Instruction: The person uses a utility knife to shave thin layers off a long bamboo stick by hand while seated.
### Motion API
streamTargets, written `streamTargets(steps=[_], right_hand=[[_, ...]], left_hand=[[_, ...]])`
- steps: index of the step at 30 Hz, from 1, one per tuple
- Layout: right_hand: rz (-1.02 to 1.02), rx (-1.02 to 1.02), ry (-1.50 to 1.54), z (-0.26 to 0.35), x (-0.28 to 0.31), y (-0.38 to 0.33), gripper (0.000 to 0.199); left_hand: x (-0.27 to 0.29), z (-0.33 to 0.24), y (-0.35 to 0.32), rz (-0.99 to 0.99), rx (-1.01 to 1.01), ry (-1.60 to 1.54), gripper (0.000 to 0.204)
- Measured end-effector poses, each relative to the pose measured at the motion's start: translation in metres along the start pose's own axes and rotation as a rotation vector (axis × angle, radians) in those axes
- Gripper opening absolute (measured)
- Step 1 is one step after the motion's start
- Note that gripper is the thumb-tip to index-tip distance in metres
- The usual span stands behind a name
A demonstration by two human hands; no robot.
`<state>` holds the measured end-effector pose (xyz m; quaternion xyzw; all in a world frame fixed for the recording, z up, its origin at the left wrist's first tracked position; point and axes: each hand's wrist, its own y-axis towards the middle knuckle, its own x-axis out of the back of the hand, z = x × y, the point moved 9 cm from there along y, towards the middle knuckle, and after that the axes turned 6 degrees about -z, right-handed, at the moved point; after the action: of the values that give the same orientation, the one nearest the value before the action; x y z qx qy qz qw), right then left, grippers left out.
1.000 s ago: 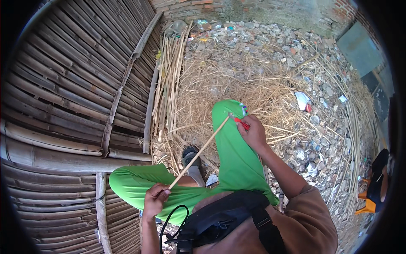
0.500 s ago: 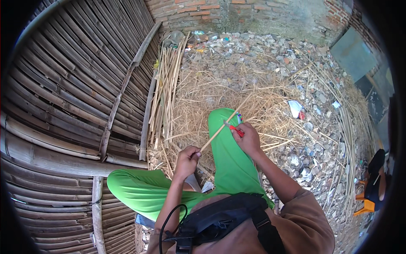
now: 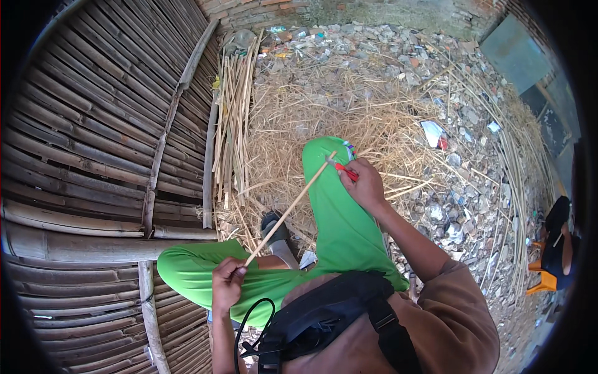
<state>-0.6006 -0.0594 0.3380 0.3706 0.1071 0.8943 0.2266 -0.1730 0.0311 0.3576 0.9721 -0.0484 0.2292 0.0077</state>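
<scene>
Over the green trousers (image 3: pixel 193 273), the left hand (image 3: pixel 228 283) pinches a stick (image 3: pixel 289 209) by its near end; farther out, the right hand (image 3: pixel 366 187) grips a red-handled knife (image 3: pixel 346 172) at its far tip. Shaving seems in hand, calling for a steady hold.

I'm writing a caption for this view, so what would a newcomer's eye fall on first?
The bright green trousers across the lower middle stand out first. Over them, the left hand holds the lower end of a thin pale stick, while the right hand grips a red-handled tool near the stick's upper end. A slatted bamboo wall fills the left side.
</scene>
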Motion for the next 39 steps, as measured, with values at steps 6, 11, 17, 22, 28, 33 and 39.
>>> streamTargets(steps=[6,11,17,22,28,33,39], right_hand=[[0.031,0.038,-0.014,0.016,-0.002,0.002,0.021],[0.006,-0.003,0.027,0.004,-0.004,0.0,0.021],[-0.016,-0.015,0.018,-0.004,-0.004,0.001,0.022],[0.012,-0.011,0.015,0.004,-0.003,0.0,0.021],[0.045,0.023,0.016,0.011,-0.004,0.001,0.02],[0.046,0.038,0.026,0.013,-0.009,0.003,0.02],[0.03,-0.045,0.048,-0.005,-0.011,0.002,0.02]], left_hand=[[-0.06,-0.034,0.044,-0.03,-0.199,0.067,0.018],[-0.073,-0.035,0.059,-0.004,-0.189,0.069,0.019],[-0.028,-0.038,0.019,-0.034,-0.174,0.126,0.016],[0.0,-0.014,-0.012,-0.074,-0.053,0.077,0.015],[-0.04,-0.047,0.02,-0.083,-0.217,0.187,0.021],[-0.071,-0.053,0.045,-0.114,-0.211,0.155,0.021],[-0.038,-0.044,0.021,-0.084,-0.168,0.19,0.017]])
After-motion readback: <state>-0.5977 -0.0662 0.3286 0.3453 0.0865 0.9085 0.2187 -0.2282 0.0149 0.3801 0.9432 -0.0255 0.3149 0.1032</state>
